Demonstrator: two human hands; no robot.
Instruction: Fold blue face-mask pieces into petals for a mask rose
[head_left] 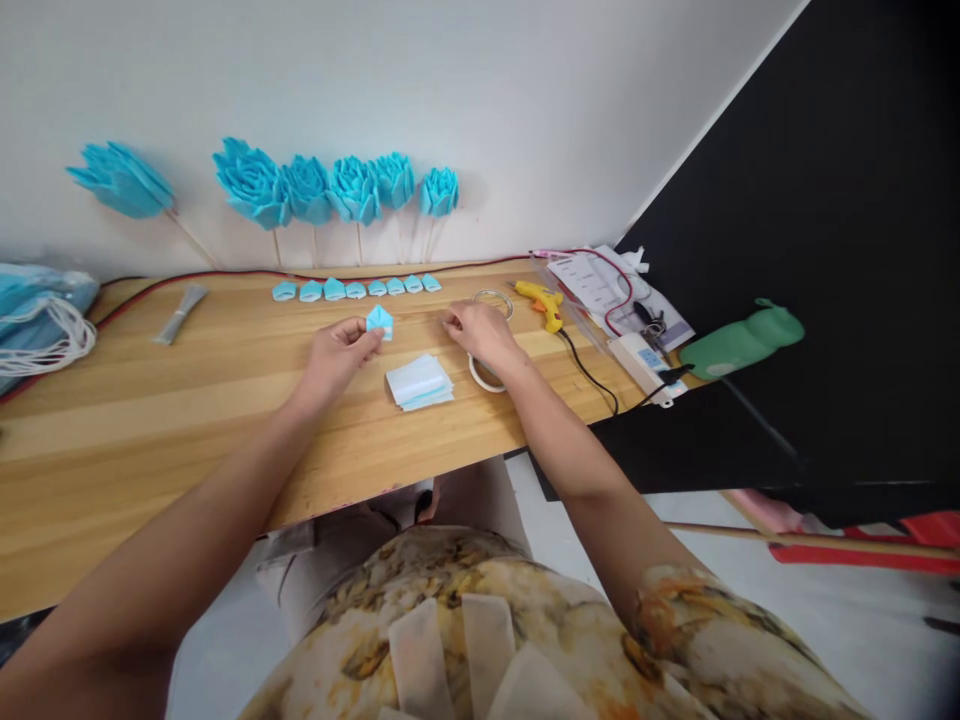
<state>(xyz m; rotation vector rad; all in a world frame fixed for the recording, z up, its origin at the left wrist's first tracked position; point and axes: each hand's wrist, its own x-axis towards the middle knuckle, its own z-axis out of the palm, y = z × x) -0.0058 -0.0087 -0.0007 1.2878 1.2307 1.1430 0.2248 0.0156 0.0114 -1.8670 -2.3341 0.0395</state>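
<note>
My left hand [343, 350] pinches a small folded blue piece [379, 320] by its lower edge, its pointed end facing away from me. To the right, my right hand [480, 328] hovers with fingers curled together over two tape rolls; whatever is between its fingertips is hidden or too small to make out. The far tape roll [504, 296] and the near tape roll [484, 380] lie flat, partly covered by my hand and forearm. Between my arms rests a stack of pale blue and white sheets [420, 382]. A row of folded blue pieces [334, 289] runs behind my left hand.
Several blue flowers on sticks [307, 188] lean against the wall. A yellow glue gun [541, 303] lies right, its cord trailing toward a white power strip [646, 366]. Papers [600, 285] and a green bottle [739, 340] are beyond. At left are a plastic bag [45, 315] and ties [180, 315].
</note>
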